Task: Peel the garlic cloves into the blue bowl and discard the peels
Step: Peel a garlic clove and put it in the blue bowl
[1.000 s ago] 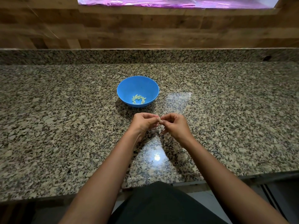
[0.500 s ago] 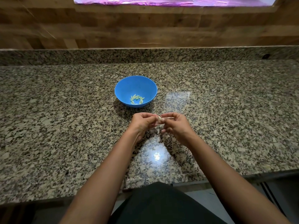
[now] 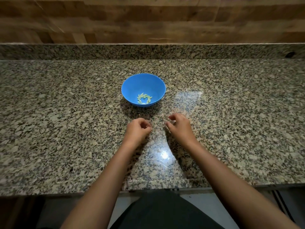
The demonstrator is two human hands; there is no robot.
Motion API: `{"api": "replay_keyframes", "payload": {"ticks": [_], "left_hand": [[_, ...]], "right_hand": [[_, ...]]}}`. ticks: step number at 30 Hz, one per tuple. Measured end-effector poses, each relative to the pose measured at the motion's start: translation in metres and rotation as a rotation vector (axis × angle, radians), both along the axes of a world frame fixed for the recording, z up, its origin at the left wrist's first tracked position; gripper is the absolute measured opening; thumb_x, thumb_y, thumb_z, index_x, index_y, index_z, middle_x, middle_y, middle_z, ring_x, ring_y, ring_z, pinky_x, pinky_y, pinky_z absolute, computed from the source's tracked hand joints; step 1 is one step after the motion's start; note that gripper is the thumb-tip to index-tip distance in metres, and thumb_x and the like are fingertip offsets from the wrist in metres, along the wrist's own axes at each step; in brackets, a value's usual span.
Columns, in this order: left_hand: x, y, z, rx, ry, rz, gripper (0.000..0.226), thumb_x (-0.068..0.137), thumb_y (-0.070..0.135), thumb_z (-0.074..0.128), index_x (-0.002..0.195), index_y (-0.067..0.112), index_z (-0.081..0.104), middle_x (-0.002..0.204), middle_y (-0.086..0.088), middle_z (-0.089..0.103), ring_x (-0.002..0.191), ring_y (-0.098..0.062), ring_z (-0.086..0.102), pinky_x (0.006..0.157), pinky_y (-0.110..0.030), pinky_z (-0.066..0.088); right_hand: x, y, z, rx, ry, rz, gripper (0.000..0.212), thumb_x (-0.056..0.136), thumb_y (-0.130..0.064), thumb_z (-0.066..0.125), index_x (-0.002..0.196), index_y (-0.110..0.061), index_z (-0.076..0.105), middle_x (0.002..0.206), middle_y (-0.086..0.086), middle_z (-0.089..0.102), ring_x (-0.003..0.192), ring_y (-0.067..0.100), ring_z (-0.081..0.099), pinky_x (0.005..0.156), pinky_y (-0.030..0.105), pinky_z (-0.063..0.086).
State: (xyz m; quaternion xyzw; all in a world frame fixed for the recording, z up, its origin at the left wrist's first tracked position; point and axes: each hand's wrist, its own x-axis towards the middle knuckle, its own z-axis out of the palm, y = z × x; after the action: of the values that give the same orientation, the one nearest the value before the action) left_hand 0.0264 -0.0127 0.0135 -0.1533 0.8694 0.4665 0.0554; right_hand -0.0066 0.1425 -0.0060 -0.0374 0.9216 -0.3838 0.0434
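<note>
**Granite desk below a wood-panelled wall**

The scene is filled by a speckled granite desk (image 3: 66,129), polished enough that a bright spot of overhead light (image 3: 164,155) is reflected near its front edge. A low granite upstand (image 3: 99,51) runs along the back edge. Above it, a wall of brown wooden planks (image 3: 148,19) is seen. Below the front edge, a pale floor (image 3: 206,202) is partly visible.

Dim, motion-blurred wide-angle view; overhead lamp glare on the granite counter (image 3: 66,129).
</note>
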Motion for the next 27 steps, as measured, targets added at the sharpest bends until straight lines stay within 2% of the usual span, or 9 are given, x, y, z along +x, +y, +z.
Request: {"api": "replay_keyframes", "payload": {"ticks": [3, 5, 7, 9, 12, 15, 20, 23, 27], "left_hand": [[0.013, -0.012, 0.0, 0.069, 0.021, 0.096, 0.004, 0.087, 0.014, 0.063, 0.091, 0.015, 0.064, 0.089, 0.002, 0.063, 0.076, -0.012, 0.06, 0.063, -0.026, 0.051], [0.023, -0.016, -0.001, 0.15, 0.023, 0.15, 0.004, 0.086, 0.013, 0.063, 0.089, 0.016, 0.063, 0.09, 0.001, 0.062, 0.08, -0.016, 0.061, 0.073, -0.034, 0.055], [0.031, -0.016, -0.006, 0.152, 0.002, 0.176, 0.005, 0.086, 0.013, 0.063, 0.087, 0.018, 0.063, 0.089, -0.002, 0.064, 0.081, -0.023, 0.064, 0.076, -0.04, 0.057], [0.034, -0.013, -0.012, 0.117, -0.008, 0.171, 0.005, 0.086, 0.014, 0.063, 0.086, 0.018, 0.063, 0.088, -0.004, 0.066, 0.078, -0.025, 0.066, 0.073, -0.04, 0.057], [0.031, -0.009, -0.014, 0.098, 0.006, 0.191, 0.005, 0.084, 0.016, 0.065, 0.084, 0.02, 0.062, 0.082, -0.002, 0.063, 0.076, -0.022, 0.062, 0.073, -0.038, 0.054], [0.029, -0.009, -0.013, 0.094, 0.007, 0.205, 0.004, 0.085, 0.017, 0.064, 0.084, 0.02, 0.062, 0.08, 0.0, 0.061, 0.075, -0.02, 0.06, 0.072, -0.036, 0.052], [0.04, 0.001, -0.018, 0.143, 0.016, 0.222, 0.01, 0.085, 0.014, 0.063, 0.08, 0.023, 0.062, 0.082, 0.002, 0.063, 0.077, -0.018, 0.062, 0.071, -0.032, 0.052], [0.048, 0.008, -0.019, 0.226, 0.024, 0.25, 0.015, 0.087, 0.011, 0.062, 0.081, 0.024, 0.06, 0.092, 0.001, 0.064, 0.082, -0.017, 0.062, 0.074, -0.033, 0.053], [0.055, 0.009, -0.02, 0.376, 0.018, 0.316, 0.013, 0.087, 0.007, 0.062, 0.082, 0.019, 0.061, 0.098, -0.005, 0.066, 0.086, -0.021, 0.065, 0.078, -0.036, 0.057]], "right_hand": [[0.033, 0.003, -0.006, 0.129, 0.058, 0.165, 0.044, 0.094, -0.038, 0.049, 0.13, -0.015, 0.047, 0.132, 0.002, 0.05, 0.125, 0.015, 0.043, 0.109, 0.032, 0.034], [0.051, 0.002, -0.011, 0.247, 0.057, 0.267, 0.062, 0.095, -0.049, 0.039, 0.146, -0.016, 0.025, 0.152, 0.0, 0.025, 0.141, 0.015, 0.021, 0.115, 0.029, 0.013], [0.059, -0.004, -0.02, 0.423, 0.021, 0.332, 0.077, 0.094, -0.06, 0.025, 0.151, -0.015, 0.0, 0.157, 0.001, -0.005, 0.145, 0.017, -0.003, 0.115, 0.03, -0.003], [0.051, -0.016, -0.027, 0.554, 0.023, 0.366, 0.08, 0.093, -0.062, 0.014, 0.149, -0.011, -0.01, 0.155, 0.008, -0.016, 0.144, 0.021, -0.014, 0.117, 0.035, -0.008], [0.031, -0.033, -0.027, 0.498, 0.083, 0.441, 0.065, 0.099, -0.05, 0.018, 0.151, -0.012, 0.004, 0.158, 0.009, -0.002, 0.146, 0.022, -0.004, 0.117, 0.035, -0.004], [0.034, -0.03, -0.027, 0.301, 0.169, 0.463, 0.046, 0.101, -0.024, 0.038, 0.145, -0.01, 0.033, 0.153, 0.012, 0.027, 0.143, 0.027, 0.019, 0.118, 0.038, 0.014], [0.067, -0.003, -0.025, 0.103, 0.325, 0.391, 0.03, 0.078, -0.001, 0.063, 0.107, 0.004, 0.067, 0.107, 0.019, 0.065, 0.101, 0.036, 0.057, 0.09, 0.035, 0.043], [0.07, 0.004, -0.022, 0.099, 0.309, 0.398, 0.022, 0.072, 0.003, 0.069, 0.094, 0.001, 0.071, 0.09, 0.012, 0.068, 0.087, 0.03, 0.057, 0.081, 0.038, 0.048], [0.066, 0.0, -0.015, 0.157, 0.262, 0.406, 0.017, 0.08, 0.004, 0.061, 0.095, 0.0, 0.068, 0.092, 0.013, 0.065, 0.091, 0.029, 0.054, 0.074, 0.028, 0.039]]}}
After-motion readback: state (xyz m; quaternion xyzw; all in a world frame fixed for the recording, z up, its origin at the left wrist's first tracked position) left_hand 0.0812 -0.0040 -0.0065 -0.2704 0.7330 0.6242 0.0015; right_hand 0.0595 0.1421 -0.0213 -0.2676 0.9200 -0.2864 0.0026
